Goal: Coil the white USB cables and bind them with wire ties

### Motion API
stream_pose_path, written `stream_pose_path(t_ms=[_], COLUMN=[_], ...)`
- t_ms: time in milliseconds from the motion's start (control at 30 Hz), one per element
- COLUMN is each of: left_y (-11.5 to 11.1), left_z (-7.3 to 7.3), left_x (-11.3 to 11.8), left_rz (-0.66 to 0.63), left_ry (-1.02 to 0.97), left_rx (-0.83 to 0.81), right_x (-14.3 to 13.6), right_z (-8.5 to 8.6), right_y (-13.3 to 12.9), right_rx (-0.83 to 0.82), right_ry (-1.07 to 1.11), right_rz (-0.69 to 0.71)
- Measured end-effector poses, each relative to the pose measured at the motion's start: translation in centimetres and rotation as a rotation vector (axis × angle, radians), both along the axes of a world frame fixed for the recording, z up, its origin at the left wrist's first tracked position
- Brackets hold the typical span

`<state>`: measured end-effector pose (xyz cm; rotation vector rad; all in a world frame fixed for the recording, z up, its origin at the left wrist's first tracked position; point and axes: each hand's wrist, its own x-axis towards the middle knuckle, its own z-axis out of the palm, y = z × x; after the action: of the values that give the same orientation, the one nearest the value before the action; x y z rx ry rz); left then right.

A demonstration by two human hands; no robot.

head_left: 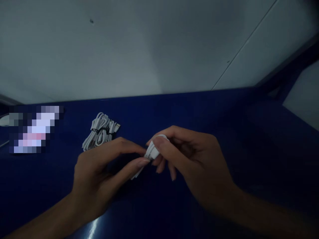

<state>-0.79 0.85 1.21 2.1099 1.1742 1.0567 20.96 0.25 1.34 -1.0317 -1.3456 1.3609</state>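
Observation:
A folded white cable (155, 152) is held between my two hands above the blue table. My right hand (196, 152) is closed on its upper end, the thumb pressed over the loops. Thumb and forefinger of my left hand (99, 172) pinch the bundle around its middle, where a thin tie seems to sit. Loose strands of the cable stick out below the left fingertips. Beyond my left hand lies a pile of bundled white cables (101, 129) with dark ties, a USB plug showing at its right side.
At the far left a lit, blurred-out screen (37, 131) lies on the blue table (154, 205). A white rounded object (5, 120) and a thin cord are beside it. A pale wall panel (119, 59) rises behind the table.

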Motion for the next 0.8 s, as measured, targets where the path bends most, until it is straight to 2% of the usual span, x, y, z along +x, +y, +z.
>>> stream_pose_path(t_ms=[100, 267, 400, 533, 800], left_y=[-0.3, -0.7, -0.8, -0.9, -0.7], left_z=[0.0, -0.3, -0.4, -0.2, -0.3], left_x=[0.1, 0.3, 0.5, 0.5, 0.6], left_rz=[0.015, 0.117, 0.089, 0.058, 0.106], left_ry=[0.024, 0.041, 0.082, 0.084, 0.077], left_rx=[0.015, 0.058, 0.096, 0.136, 0.153], right_x=[0.0, 0.1, 0.2, 0.3, 0.3], right_z=[0.0, -0.6, -1.1, -1.0, -0.6], right_y=[0.5, 1.3, 1.4, 1.3, 1.3], right_rx=[-0.1, -0.228, -0.319, -0.317, -0.352], right_ry=[0.093, 0.224, 0.286, 0.231, 0.163], right_rz=[0.023, 0.092, 0.109, 0.108, 0.166])
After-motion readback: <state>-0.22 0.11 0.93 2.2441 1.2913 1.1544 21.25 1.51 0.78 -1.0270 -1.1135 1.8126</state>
